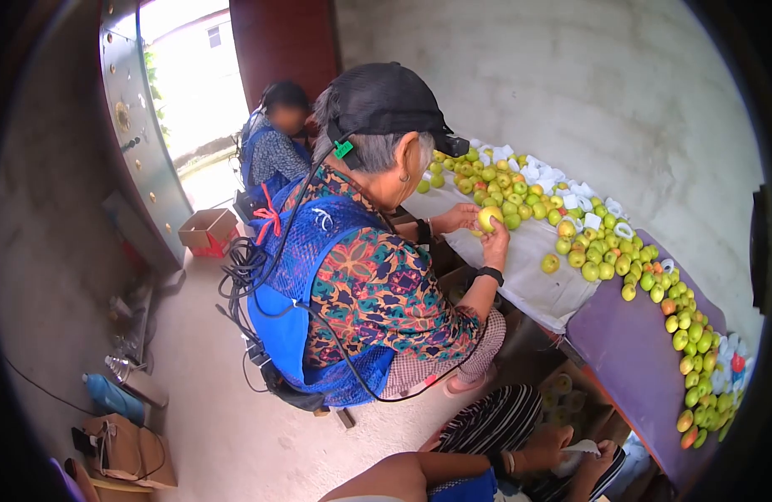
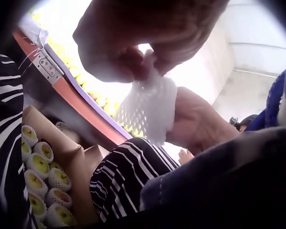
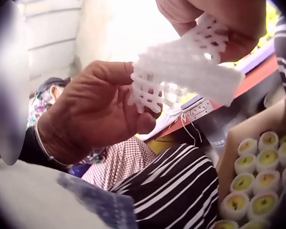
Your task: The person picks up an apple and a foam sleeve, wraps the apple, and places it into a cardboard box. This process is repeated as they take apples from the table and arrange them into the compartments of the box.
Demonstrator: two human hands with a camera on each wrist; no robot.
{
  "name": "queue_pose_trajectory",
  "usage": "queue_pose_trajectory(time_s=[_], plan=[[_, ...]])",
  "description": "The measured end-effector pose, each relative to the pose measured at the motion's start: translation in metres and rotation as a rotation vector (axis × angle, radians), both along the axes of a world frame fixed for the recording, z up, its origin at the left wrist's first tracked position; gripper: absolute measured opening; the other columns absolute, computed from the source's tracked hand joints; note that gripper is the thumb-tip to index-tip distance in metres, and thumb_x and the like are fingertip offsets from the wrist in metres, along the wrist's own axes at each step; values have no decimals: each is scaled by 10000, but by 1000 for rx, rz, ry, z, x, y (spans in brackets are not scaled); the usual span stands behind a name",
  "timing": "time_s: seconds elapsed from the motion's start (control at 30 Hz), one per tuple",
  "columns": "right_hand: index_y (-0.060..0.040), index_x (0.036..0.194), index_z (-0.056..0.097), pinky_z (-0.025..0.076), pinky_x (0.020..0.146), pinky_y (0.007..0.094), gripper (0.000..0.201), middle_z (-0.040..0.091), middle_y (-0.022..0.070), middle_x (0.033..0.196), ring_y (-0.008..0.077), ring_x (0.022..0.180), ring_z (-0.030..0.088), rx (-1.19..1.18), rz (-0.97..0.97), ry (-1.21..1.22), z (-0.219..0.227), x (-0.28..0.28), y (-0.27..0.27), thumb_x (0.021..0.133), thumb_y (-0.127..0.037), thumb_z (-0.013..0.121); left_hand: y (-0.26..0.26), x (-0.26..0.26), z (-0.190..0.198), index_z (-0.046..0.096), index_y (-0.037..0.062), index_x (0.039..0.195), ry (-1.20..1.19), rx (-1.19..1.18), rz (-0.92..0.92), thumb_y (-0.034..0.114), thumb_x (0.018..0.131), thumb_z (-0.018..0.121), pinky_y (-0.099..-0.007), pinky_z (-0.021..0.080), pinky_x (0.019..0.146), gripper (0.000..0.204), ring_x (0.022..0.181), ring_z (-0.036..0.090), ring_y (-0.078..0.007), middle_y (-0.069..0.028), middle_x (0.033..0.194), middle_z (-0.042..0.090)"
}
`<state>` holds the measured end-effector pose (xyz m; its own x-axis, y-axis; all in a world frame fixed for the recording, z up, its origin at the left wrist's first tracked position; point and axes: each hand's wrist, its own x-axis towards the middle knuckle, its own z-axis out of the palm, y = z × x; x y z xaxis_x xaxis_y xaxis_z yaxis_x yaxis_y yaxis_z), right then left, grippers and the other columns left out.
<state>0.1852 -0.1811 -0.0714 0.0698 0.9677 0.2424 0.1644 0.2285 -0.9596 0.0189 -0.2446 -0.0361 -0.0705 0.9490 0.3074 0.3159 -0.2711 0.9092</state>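
A white foam fruit net (image 3: 186, 62) is stretched between my two hands at the bottom of the head view. My left hand (image 1: 543, 449), with a bracelet at its wrist, grips one end between thumb and fingers. The other end is pinched by my right hand (image 1: 595, 473). In the left wrist view the net (image 2: 148, 107) hangs down from my left fingertips, its mesh flattened. No fruit shows inside it. Below my hands stands a cardboard box (image 3: 248, 119) of yellow-green apples (image 3: 264, 202) in foam nets, beside my striped trouser leg (image 3: 176, 186).
Loose apples (image 1: 603, 251) and white foam nets (image 1: 541, 171) lie along the wall on a table covered in purple (image 1: 612, 343) and pale cloth (image 1: 536, 284). Left of me, a seated person (image 1: 378, 276) holds an apple (image 1: 489, 219). Another person (image 1: 273, 151) sits beyond.
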Motion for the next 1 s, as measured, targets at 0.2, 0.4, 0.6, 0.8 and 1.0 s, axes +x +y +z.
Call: queue_pose_trajectory(time_s=[0.2, 0.4, 0.6, 0.8, 1.0], plan=[[-30, 802, 482, 410, 678, 215, 310, 471, 30, 769, 115, 715, 457, 186, 10, -52, -7, 8, 20, 592, 131, 321, 10, -4, 16, 411, 43, 684, -65, -24, 13, 199, 727, 622, -319, 356, 492, 266, 553, 478, -183, -66, 581, 426], [-72, 819, 536, 448, 678, 257, 304, 547, 65, 819, 154, 753, 541, -109, 115, 413, 47, -13, -4, 651, 68, 324, 17, -23, 32, 459, 50, 733, -658, -876, -612, 389, 878, 485, -243, 396, 522, 370, 592, 493, -109, -10, 644, 490], [7, 952, 575, 481, 722, 317, 259, 551, 115, 1013, 232, 886, 553, -21, 382, 174, 41, -19, -24, 884, -208, 449, 14, -32, 34, 457, -8, 1096, -782, -277, -594, 340, 915, 413, -263, 443, 781, 395, 855, 550, -133, -60, 932, 549], [16, 952, 587, 433, 840, 328, 261, 540, 139, 1112, 239, 931, 544, 169, 546, 51, 44, -20, -23, 889, -190, 438, 14, -26, 30, 486, 24, 1067, -1381, -561, -754, 336, 892, 449, -256, 479, 691, 360, 777, 582, -146, -63, 894, 569], [15, 965, 596, 434, 838, 334, 250, 540, 134, 1116, 229, 941, 540, -55, 540, -32, 61, -20, -32, 876, -182, 470, 37, -41, 4, 486, 6, 1049, -1337, -422, -319, 151, 799, 603, -274, 498, 663, 312, 756, 597, -159, -82, 874, 591]])
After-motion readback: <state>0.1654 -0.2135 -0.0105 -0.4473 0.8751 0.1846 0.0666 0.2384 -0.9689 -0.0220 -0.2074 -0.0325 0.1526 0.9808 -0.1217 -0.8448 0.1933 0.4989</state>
